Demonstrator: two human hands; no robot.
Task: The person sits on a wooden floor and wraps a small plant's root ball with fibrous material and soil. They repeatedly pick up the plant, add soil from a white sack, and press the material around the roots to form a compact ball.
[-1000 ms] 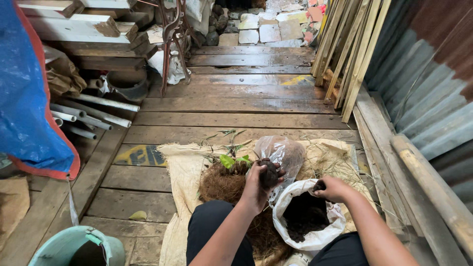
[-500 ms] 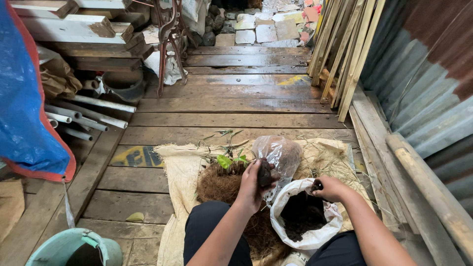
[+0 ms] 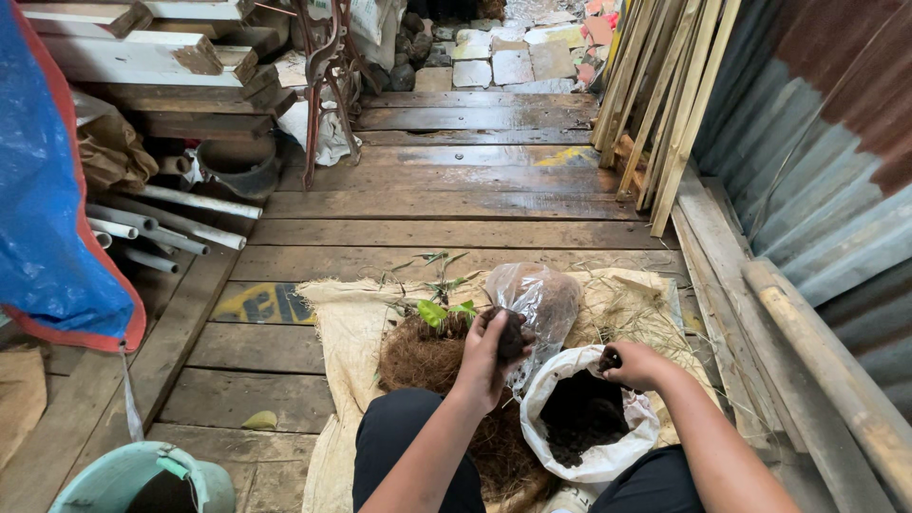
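My left hand [image 3: 489, 353] is closed around a dark clump of soil [image 3: 511, 332], held over a brown fibrous root ball [image 3: 423, 353] with a small green seedling [image 3: 438, 309]. My right hand [image 3: 635, 363] pinches a bit of dark soil at the rim of a white sack [image 3: 589, 432] full of black soil. A clear plastic bag [image 3: 537, 302] stands just behind my left hand. Everything lies on a burlap cloth [image 3: 347, 328] spread over the plank floor.
White pipes [image 3: 171, 223] and stacked timber [image 3: 142, 52] lie at the left beside a blue tarp [image 3: 47, 209]. A teal bucket [image 3: 142, 480] is at the bottom left. Wooden slats [image 3: 665, 104] lean against a corrugated metal wall [image 3: 817, 190] on the right.
My left hand has lifted slightly with the soil clump; my right hand stays at the sack's rim. The view has shifted a little.
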